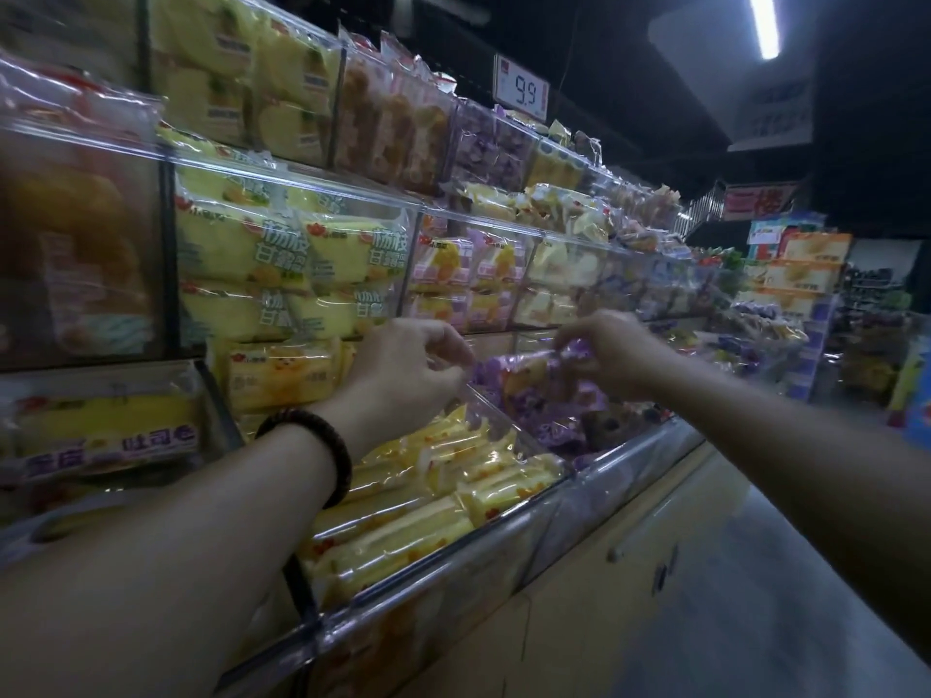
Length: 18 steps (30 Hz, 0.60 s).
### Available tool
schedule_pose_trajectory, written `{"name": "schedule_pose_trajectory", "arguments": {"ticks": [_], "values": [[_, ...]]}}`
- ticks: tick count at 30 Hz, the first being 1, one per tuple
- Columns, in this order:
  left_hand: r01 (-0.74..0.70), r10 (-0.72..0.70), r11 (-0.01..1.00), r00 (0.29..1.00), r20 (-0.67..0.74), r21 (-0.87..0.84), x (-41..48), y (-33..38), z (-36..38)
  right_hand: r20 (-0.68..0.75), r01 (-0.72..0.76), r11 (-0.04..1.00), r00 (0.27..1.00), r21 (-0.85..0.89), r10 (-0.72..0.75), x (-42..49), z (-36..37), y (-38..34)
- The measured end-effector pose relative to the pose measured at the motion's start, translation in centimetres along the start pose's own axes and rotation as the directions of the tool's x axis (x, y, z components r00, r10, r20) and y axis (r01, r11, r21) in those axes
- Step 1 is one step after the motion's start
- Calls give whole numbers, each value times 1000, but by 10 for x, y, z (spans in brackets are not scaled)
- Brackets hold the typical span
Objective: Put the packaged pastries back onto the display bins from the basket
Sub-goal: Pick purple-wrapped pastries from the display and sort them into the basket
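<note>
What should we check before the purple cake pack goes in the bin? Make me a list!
1. Right hand has a firm grip on the purple pack: ok, its fingers pinch the top.
2. Pack is above the purple bin, not the yellow bin: ok.
3. Left hand also holds the pack: cannot tell, its fingers curl right beside the pack's end.
4. Room left in the purple bin: cannot tell, the purple packs inside are piled high.
5. Basket ready for the next pack: cannot tell, it is out of view.
</note>
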<state>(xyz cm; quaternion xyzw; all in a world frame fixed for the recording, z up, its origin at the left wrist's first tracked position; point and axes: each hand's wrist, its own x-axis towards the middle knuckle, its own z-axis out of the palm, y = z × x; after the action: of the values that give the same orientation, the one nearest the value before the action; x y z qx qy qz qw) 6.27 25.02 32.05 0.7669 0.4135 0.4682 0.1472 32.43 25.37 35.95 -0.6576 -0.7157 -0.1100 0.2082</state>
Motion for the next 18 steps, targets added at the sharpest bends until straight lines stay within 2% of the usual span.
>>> {"name": "schedule_pose_trajectory", "arguments": {"ticks": [2,5,9,15,18], "values": [[-8,8,999,1000,-1,35,1,0,2,72,-24,998,997,59,19,0,23,-9],[-23,23,998,1000,0,66,2,0,5,87,-60,987,995,150,47,5,62,-24],[2,-2,996,1000,-1,90,4,-7,5,58,-78,995,996,67,74,19,93,-31],[1,-2,993,1000,9,118,5,-7,3,120,-93,994,989,61,85,16,79,-28],[11,-16,990,999,40,140,4,-5,4,107,-115,991,988,71,107,0,52,-27]]}}
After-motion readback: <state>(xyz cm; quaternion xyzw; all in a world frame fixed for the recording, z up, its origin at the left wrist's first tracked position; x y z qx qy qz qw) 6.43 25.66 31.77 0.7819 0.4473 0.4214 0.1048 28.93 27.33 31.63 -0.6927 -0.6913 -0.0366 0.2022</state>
